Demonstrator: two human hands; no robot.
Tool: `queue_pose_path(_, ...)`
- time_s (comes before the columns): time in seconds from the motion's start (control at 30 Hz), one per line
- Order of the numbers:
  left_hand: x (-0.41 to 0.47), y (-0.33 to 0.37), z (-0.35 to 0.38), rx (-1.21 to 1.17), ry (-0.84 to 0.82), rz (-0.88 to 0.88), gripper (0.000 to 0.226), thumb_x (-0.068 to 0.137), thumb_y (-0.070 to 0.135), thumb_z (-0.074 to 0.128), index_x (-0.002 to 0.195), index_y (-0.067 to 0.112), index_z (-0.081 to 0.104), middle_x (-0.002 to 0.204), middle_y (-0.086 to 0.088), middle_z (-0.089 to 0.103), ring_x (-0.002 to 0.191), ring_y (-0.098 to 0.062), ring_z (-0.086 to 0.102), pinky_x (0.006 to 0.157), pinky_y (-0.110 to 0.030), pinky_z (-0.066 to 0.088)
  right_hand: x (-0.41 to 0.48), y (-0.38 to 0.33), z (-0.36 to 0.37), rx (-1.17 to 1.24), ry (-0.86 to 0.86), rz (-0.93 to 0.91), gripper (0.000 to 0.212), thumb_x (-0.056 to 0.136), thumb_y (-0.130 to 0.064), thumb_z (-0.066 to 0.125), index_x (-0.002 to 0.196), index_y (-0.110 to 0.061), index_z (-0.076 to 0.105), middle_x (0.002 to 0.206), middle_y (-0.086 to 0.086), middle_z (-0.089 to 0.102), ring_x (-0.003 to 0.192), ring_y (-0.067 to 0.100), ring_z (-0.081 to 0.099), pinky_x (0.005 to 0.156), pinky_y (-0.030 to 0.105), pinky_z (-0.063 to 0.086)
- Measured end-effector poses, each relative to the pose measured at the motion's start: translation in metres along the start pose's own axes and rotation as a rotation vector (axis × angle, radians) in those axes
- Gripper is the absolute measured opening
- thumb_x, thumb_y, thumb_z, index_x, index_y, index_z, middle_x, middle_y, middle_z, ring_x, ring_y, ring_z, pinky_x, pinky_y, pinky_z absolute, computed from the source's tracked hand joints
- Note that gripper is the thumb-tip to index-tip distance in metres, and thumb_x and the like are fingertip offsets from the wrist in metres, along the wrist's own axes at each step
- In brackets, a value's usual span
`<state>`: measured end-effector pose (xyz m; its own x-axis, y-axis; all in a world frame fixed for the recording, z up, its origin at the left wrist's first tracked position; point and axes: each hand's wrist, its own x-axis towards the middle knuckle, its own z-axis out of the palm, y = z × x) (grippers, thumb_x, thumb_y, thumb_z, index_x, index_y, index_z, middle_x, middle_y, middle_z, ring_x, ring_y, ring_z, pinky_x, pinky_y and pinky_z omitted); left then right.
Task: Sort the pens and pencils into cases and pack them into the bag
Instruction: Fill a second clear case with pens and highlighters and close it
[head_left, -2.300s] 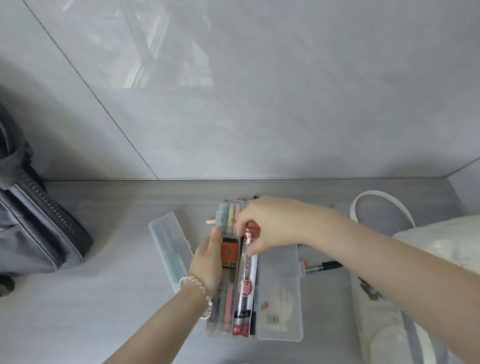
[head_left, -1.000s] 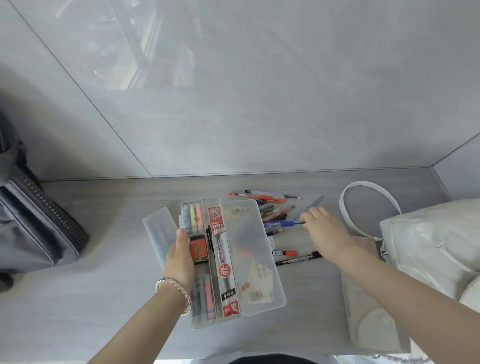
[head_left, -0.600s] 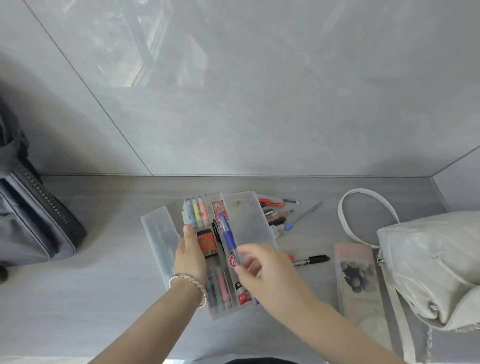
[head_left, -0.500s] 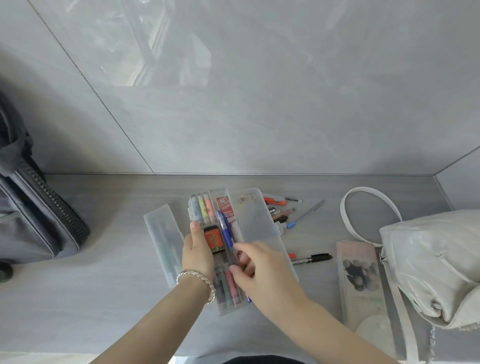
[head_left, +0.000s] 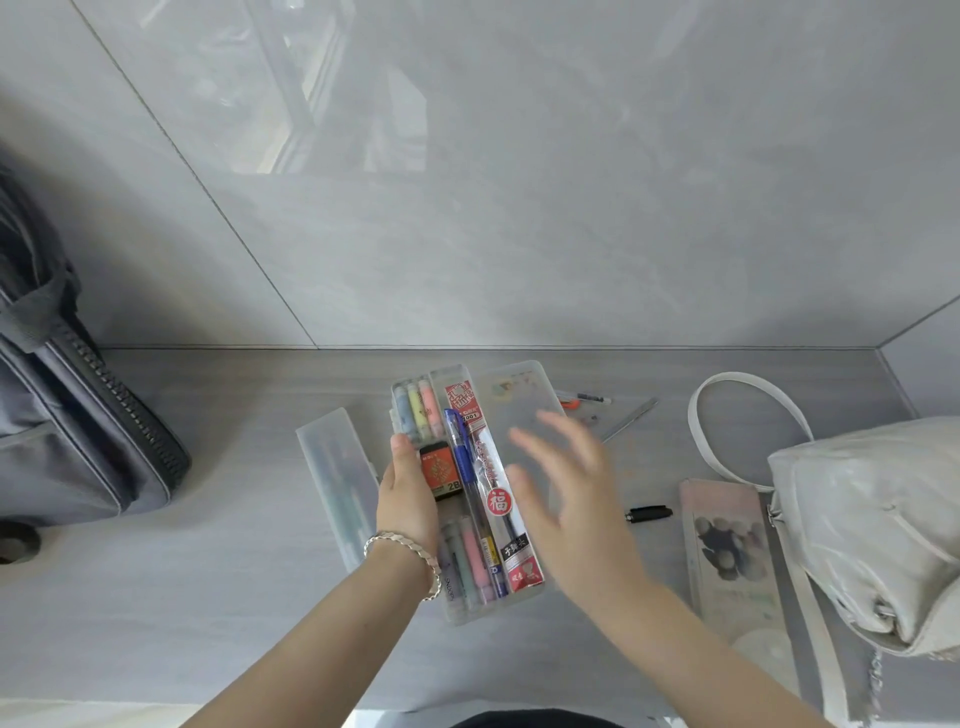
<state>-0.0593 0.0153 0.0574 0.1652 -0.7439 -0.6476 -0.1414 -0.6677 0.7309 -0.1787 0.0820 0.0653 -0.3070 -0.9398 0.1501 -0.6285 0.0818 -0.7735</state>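
Note:
A clear plastic pencil case (head_left: 483, 605) lies open on the grey table, its lid (head_left: 511, 400) folded out to the right. Inside lie pastel highlighters (head_left: 417, 410), a black-and-red lead box (head_left: 440, 471), a blue pen (head_left: 461, 451) and a red-packaged pen (head_left: 498, 499). My left hand (head_left: 408, 493) holds the case's left edge, thumb by the lead box. My right hand (head_left: 563, 493), blurred, hovers over the lid with fingers spread and holds nothing. Loose pens (head_left: 587, 400) lie beyond the lid; a black marker (head_left: 649, 513) lies to the right.
A second frosted case (head_left: 337, 483) lies shut left of the open one. A patterned flat case (head_left: 727, 551) and a white handbag (head_left: 872, 525) sit at the right. A grey backpack (head_left: 67, 431) stands at the far left. A tiled wall rises behind the table.
My right hand fetched the blue pen from the loose pile, laid it in the open case and has let go, now lifting off to the right. My left hand kept hold of the case.

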Motion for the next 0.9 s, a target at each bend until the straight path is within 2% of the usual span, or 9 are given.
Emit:
queue_pose_path(0.07,0.002,-0.001,-0.004,0.007,-0.041,0.023,0.065,0.092,0.060,0.019,0.131,0.020,0.051,0.131,-0.006,0.057,0.123,-0.027,0.051,0.108,-0.046,0.036,0.013,0.018,-0.013,0.112,0.054,0.324,0.045,0.090,-0.045,0.042,0.125,-0.018,0.053,0.128,0.000,0.049,0.124,0.014,0.040,0.100,0.020,0.025)
queue_pose_path(0.2,0.006,-0.004,-0.008,0.016,-0.127,0.037,0.066,0.089,0.064,0.019,0.125,0.023,0.057,0.120,-0.005,0.064,0.113,-0.028,0.058,0.103,-0.046,0.043,0.020,0.050,-0.032,0.699,-0.313,1.021,0.059,0.092,-0.057,0.030,0.125,-0.013,0.054,0.117,0.010,0.065,0.109,0.026,0.059,0.102,0.042,0.040)
queue_pose_path(0.33,0.010,-0.007,-0.007,-0.003,-0.137,-0.025,0.070,0.087,0.068,0.019,0.130,0.024,0.052,0.128,-0.006,0.059,0.120,-0.028,0.054,0.104,-0.046,0.041,0.008,0.033,-0.038,0.669,-0.331,0.768,0.045,0.094,-0.051,0.031,0.097,-0.032,0.072,0.105,-0.005,0.072,0.105,0.016,0.063,0.105,0.043,0.040)
queue_pose_path(0.47,0.000,-0.001,-0.006,-0.157,-0.389,-0.057,0.066,0.090,0.064,0.014,0.115,0.025,0.061,0.109,-0.006,0.069,0.101,-0.021,0.064,0.088,-0.037,0.050,-0.006,0.001,-0.020,0.424,-0.531,0.340,0.031,0.092,-0.041,0.046,0.116,-0.061,0.042,0.133,-0.030,0.039,0.122,-0.015,0.034,0.103,0.009,0.028)
queue_pose_path(0.57,-0.001,-0.002,-0.006,-0.115,-0.465,-0.008,0.064,0.085,0.069,0.032,0.102,0.015,0.062,0.103,-0.007,0.070,0.092,-0.014,0.066,0.090,-0.030,0.049,-0.015,-0.007,0.007,0.250,-0.488,0.185,0.052,0.087,-0.034,0.059,0.122,-0.061,0.033,0.137,-0.015,0.033,0.128,-0.007,0.029,0.109,0.016,0.023)
queue_pose_path(0.63,0.008,-0.008,-0.008,0.032,-0.323,0.085,0.061,0.076,0.068,0.053,0.092,0.009,0.054,0.098,-0.005,0.061,0.087,-0.015,0.059,0.090,-0.028,0.047,-0.015,-0.008,0.014,0.239,-0.412,0.176,0.060,0.085,-0.031,0.063,0.123,-0.061,0.027,0.134,-0.014,0.037,0.124,-0.007,0.034,0.106,0.014,0.028)
queue_pose_path(0.73,0.010,-0.010,-0.016,0.116,-0.144,0.163,0.035,0.088,0.041,0.054,0.071,0.010,0.054,0.074,-0.003,0.057,0.067,-0.016,0.051,0.060,-0.016,0.043,-0.011,-0.001,0.018,0.442,-0.378,0.400,0.064,0.083,-0.026,0.065,0.132,-0.045,0.029,0.130,-0.014,0.049,0.116,-0.004,0.048,0.099,0.020,0.041)
queue_pose_path(0.83,0.007,-0.010,-0.024,0.114,-0.193,0.157,0.029,0.089,0.036,0.054,0.070,0.015,0.060,0.067,-0.001,0.061,0.062,-0.014,0.056,0.059,-0.019,0.046,-0.005,0.003,0.015,0.618,-0.507,0.612,0.035,0.085,-0.021,0.063,0.119,-0.023,0.054,0.102,0.000,0.069,0.082,0.004,0.067,0.069,0.018,0.052)
queue_pose_path(0.9,0.009,-0.012,-0.027,0.186,-0.179,0.203,0.030,0.090,0.034,0.054,0.067,0.015,0.059,0.062,0.002,0.059,0.054,-0.006,0.054,0.050,-0.010,0.043,-0.003,0.004,0.016,0.661,-0.529,0.653,0.021,0.084,-0.016,0.064,0.106,-0.016,0.062,0.097,0.005,0.071,0.076,0.008,0.069,0.064,0.021,0.054)
